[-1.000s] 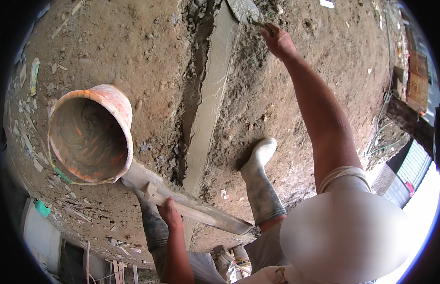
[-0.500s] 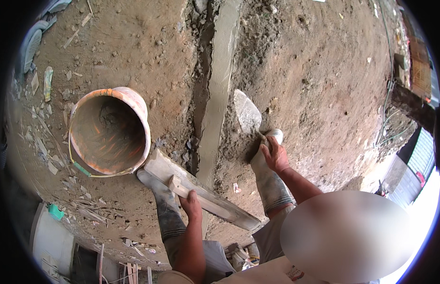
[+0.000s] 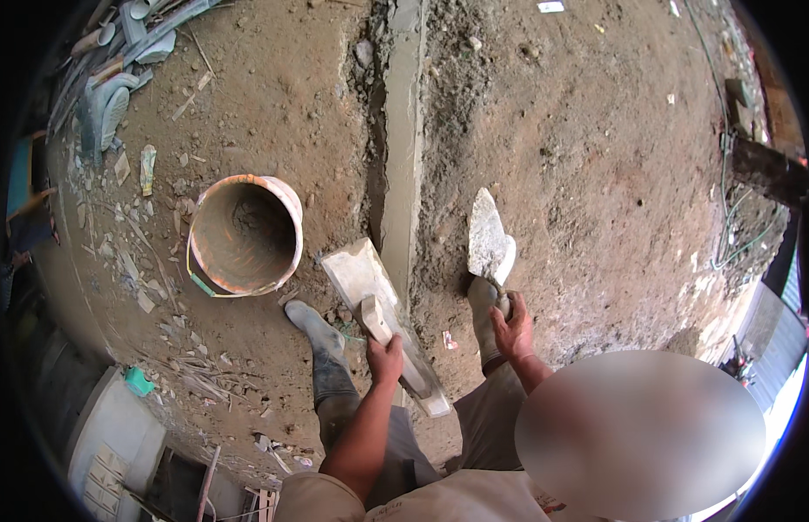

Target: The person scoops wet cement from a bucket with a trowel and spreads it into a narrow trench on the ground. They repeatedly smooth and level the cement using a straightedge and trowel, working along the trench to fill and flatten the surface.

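Observation:
My left hand (image 3: 386, 358) is closed round the handle of a long, cement-stained plastering float (image 3: 361, 271). The float slants across the lower end of a smooth grey mortar strip (image 3: 402, 165), held above the ground. In my right hand (image 3: 514, 332) is the handle of a pointed trowel (image 3: 485, 235); its mortar-coated blade points away from me, over my right boot (image 3: 481, 300). To the left stands a bucket (image 3: 291, 204) with mortar smeared inside and an orange-stained rim. Its wire handle hangs down on the near side.
A narrow trench (image 3: 375, 174) runs along the strip's left side. Broken pipes and scrap (image 3: 117, 104) lie at the far left, with rubble below. A green hose (image 3: 726, 235) trails along the right edge. My left boot (image 3: 310, 320) stands near the bucket.
The view has shifted, and the bucket looks smaller. The float has turned steeper and sits closer in front of my body. The trowel has come nearer to me, its blade now pointing more straight ahead.

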The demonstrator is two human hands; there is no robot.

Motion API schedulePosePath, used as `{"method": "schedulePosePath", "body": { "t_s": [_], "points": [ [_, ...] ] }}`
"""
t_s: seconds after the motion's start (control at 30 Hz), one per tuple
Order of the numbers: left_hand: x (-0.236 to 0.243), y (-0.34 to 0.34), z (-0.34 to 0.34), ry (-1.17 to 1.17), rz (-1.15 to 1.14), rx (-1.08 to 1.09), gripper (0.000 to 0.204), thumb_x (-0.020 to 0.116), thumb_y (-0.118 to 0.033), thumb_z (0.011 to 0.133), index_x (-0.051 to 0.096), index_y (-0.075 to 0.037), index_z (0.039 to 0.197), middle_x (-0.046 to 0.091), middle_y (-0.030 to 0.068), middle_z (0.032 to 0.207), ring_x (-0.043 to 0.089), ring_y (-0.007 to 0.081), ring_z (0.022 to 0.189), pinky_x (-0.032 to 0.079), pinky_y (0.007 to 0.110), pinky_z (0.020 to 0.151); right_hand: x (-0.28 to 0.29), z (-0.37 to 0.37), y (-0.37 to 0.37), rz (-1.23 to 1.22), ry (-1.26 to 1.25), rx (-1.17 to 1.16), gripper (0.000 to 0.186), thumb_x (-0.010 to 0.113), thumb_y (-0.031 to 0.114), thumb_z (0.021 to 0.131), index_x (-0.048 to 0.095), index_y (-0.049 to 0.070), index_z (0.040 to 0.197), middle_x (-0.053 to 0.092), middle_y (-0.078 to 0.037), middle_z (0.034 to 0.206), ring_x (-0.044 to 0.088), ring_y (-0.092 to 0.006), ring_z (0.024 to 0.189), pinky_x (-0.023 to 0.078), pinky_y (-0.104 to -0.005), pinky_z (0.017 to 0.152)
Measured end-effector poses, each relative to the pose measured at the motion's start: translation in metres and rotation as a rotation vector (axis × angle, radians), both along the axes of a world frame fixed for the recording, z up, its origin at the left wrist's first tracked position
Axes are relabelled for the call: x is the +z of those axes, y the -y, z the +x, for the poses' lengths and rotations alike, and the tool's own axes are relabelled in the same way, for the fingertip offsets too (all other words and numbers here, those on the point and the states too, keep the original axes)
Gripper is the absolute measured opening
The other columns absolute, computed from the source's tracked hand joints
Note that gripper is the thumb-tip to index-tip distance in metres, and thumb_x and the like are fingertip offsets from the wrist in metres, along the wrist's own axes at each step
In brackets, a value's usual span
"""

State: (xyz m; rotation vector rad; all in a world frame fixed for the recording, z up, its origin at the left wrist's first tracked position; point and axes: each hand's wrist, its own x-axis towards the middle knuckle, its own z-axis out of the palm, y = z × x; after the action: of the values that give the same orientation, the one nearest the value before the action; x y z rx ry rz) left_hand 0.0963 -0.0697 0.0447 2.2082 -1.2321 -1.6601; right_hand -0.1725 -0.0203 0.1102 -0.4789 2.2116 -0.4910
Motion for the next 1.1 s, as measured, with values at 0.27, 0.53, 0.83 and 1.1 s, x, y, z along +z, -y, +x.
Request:
{"method": "schedulePosePath", "body": {
  "t_s": [0.27, 0.53, 0.83, 1.1],
  "points": [
    [0.16, 0.082, -0.044, -0.18, -0.308, 0.028, 0.044, 0.065, -0.006, 0.084, 0.051, 0.006, 0.124, 0.064, 0.0171, 0.114, 0.064, 0.0275, 0.102, 0.05, 0.038, 0.089, 0.13, -0.108, -0.021, -0.057, -0.122, 0.069, 0.038, 0.064, 0.021, 0.082, 0.053, 0.01, 0.116, 0.064, -0.026, 0.097, 0.063, -0.0462, 0.089, 0.05, -0.0509, 0.077],
    [0.33, 0.109, -0.07, -0.192, -0.718, 0.204, 0.04, 0.065, -0.008, 0.088, 0.052, 0.008, 0.122, 0.063, 0.0164, 0.114, 0.063, 0.0251, 0.102, 0.05, 0.037, 0.089, 0.2, -0.249, -0.128, 0.028, -0.248, 0.227, 0.04, 0.066, 0.021, 0.08, 0.055, 0.009, 0.116, 0.066, -0.023, 0.102, 0.064, -0.0423, 0.092, 0.051, -0.0485, 0.079],
    [0.401, 0.079, -0.029, -0.093, -0.835, 0.274, 0.032, 0.065, -0.008, 0.09, 0.055, 0.006, 0.116, 0.066, 0.0141, 0.107, 0.065, 0.0245, 0.094, 0.052, 0.038, 0.083, 0.269, -0.357, -0.222, 0.319, -0.201, 0.079, 0.031, 0.062, 0.016, 0.078, 0.059, 0.005, 0.106, 0.067, -0.021, 0.095, 0.067, -0.0376, 0.089, 0.051, -0.046, 0.077],
    [0.412, -0.059, 0.042, 0.3, -0.672, 0.309, 0.048, 0.071, -0.017, 0.079, 0.055, 0.0, 0.121, 0.069, 0.0229, 0.105, 0.067, 0.0384, 0.098, 0.053, 0.043, 0.082, 0.24, -0.396, -0.198, 0.321, -0.139, 0.321, 0.038, 0.069, 0.018, 0.074, 0.059, 0.003, 0.108, 0.069, -0.02, 0.098, 0.067, -0.0366, 0.093, 0.054, -0.0468, 0.079]
  ]
}}
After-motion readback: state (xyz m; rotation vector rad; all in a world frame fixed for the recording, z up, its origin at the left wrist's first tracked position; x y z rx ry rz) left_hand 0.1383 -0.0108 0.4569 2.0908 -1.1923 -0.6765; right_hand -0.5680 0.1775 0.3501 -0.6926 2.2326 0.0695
